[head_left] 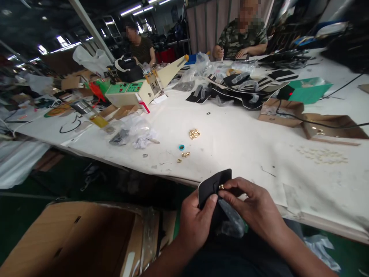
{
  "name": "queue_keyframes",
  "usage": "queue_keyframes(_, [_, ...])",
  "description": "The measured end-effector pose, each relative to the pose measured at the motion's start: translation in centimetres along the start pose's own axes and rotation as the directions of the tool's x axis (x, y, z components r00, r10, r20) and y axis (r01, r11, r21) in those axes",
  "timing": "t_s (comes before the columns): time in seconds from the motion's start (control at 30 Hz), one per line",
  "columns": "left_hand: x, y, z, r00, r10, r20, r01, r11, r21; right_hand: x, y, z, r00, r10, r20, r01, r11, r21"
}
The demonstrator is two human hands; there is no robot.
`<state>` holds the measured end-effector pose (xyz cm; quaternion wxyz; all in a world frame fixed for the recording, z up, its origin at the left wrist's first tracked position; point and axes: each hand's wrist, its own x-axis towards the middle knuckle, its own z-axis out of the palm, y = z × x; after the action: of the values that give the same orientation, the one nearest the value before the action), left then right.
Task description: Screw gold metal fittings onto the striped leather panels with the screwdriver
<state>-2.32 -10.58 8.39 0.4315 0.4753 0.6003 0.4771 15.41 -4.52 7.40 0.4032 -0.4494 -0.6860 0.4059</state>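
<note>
My left hand (pixel 196 220) is closed on a black leather-like piece (pixel 215 182) with a pale edge, its thumb pressing on the face. A small gold metal fitting (pixel 221 187) is pinched between the thumb and forefinger of my right hand (pixel 253 206), against the right side of the black piece. Clear plastic film (pixel 232 219) hangs below the piece. On the table beyond my hands sit a pile of gold fittings (pixel 194 134), a few more gold fittings (pixel 186 154) and a small blue ring (pixel 181 147).
The white table (pixel 239 142) carries a cream machine (pixel 138 90), black panels (pixel 242 86) and a cardboard box (pixel 334 127) at right. A large carton (pixel 66 234) stands at lower left. Two people sit across the table.
</note>
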Motion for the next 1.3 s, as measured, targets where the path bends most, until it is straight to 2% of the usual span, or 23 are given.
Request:
queue_keyframes(0.13, [-0.1,0.2,1.0,1.000,0.014,-0.001,-0.013,1.000,0.010,-0.6,0.0,-0.7,0.998,-0.046,-0.044,0.048,0.998,0.034])
queue_keyframes(0.33, [0.1,0.4,2.3,1.000,-0.014,-0.011,0.014,1.000,0.024,-1.3,0.6,-1.9,0.998,0.026,-0.053,-0.024,0.998,0.052])
queue_keyframes(0.53, [0.2,0.6,3.1,0.999,-0.047,-0.001,0.047,0.999,-0.005,-1.2,0.6,-2.3,0.983,-0.110,-0.146,0.122,0.989,0.079])
queue_keyframes(0.83, [0.2,1.1,3.4,0.992,0.130,-0.006,-0.128,0.983,0.133,-1.2,0.2,-2.0,0.948,-0.264,-0.179,0.254,0.964,-0.074])
queue_keyframes(1.0, [0.1,1.1,3.2,0.971,0.235,0.048,-0.239,0.951,0.198,-1.4,0.3,-1.6,0.949,-0.257,-0.184,0.234,0.962,-0.142])
queue_keyframes(1.17, [0.0,0.8,3.0,0.956,0.284,0.068,-0.292,0.932,0.216,-1.7,0.4,-1.0,0.924,-0.224,-0.311,0.187,0.972,-0.143])
queue_keyframes(1.3, [-0.2,1.0,3.1,0.937,0.336,0.096,-0.349,0.915,0.204,-1.9,0.3,-0.8,0.909,-0.282,-0.308,0.231,0.954,-0.191])
